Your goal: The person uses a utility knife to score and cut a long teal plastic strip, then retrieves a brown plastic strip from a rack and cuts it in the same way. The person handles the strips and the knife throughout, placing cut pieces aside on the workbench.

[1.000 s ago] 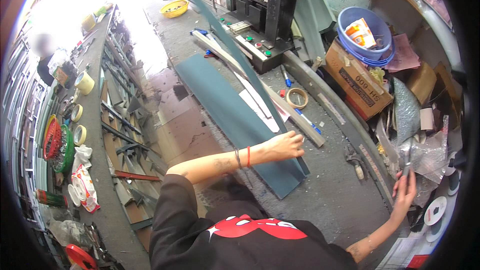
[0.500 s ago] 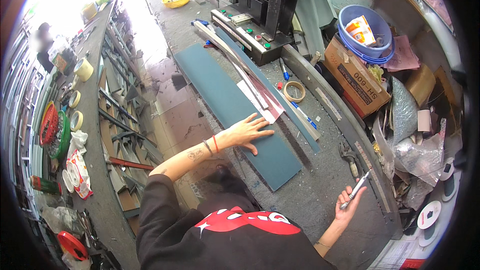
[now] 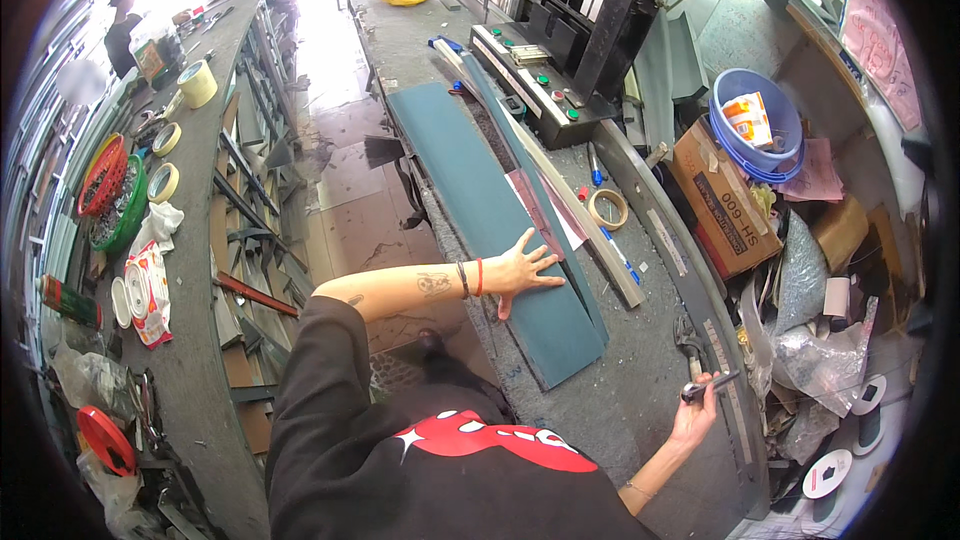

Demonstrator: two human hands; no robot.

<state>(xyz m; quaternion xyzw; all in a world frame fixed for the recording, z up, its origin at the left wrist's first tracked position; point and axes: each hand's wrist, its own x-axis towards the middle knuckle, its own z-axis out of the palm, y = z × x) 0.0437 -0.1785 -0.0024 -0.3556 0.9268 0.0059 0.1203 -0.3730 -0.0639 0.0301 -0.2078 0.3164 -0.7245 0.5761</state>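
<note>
Our left hand [image 3: 518, 274] lies with its fingers well apart on the panel [image 3: 468, 188], which rests on the surface [image 3: 630, 375]. Our right hand [image 3: 692, 422] has its fingers clamped on a tool [image 3: 695, 393]. Beyond are a box [image 3: 725, 195] and a bucket [image 3: 786, 102].

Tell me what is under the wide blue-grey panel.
The grey workbench shows around the near end of the wide blue-grey panel and appears to support it. Whatever lies directly beneath is covered.
</note>
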